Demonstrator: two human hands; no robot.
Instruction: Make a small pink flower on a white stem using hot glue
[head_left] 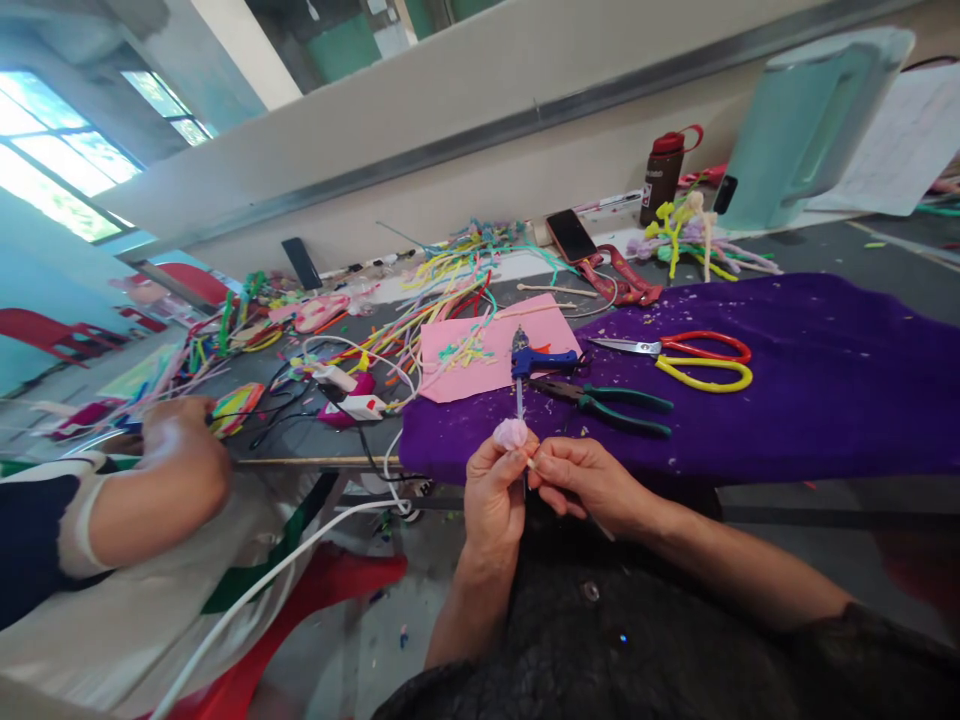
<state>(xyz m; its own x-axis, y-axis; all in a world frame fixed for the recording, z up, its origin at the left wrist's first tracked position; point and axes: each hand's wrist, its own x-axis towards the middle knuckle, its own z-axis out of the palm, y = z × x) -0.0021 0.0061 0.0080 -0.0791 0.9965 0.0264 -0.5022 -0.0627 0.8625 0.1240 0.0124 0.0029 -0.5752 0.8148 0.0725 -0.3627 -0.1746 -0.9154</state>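
Puff (511,433), pale lilac, is held up at lower ctr of frame, near the purple cloth's front edge. L hand (495,495) is closed on it, thumb & fingers pinching its base. R hand (589,478) is closed too, fingertips gripping a thin pale stem (532,464) right at the puff's underside. Exact join is hidden by fingers.

Progress, as judged: puff has a rounded, bunched shape, so shaping looks mostly done; stem & puff are together, but can't tell if they're fixed or just held. What's left is unclear.

Just above the hands, ctr: blue glue gun (544,360), lying partly on a pink sheet (446,355) w/ small yellow & teal scraps (471,350). R of it, on purple cloth (787,425): green-handled pliers (626,404) & scissors (705,372) w/ red & yellow handles. None of these tools is in hand.

Farther out: loose colored pipe cleaners (442,300), upper ctr; phone (571,236) & bottle (663,182), upper R; co-worker's arm (161,475), far L.
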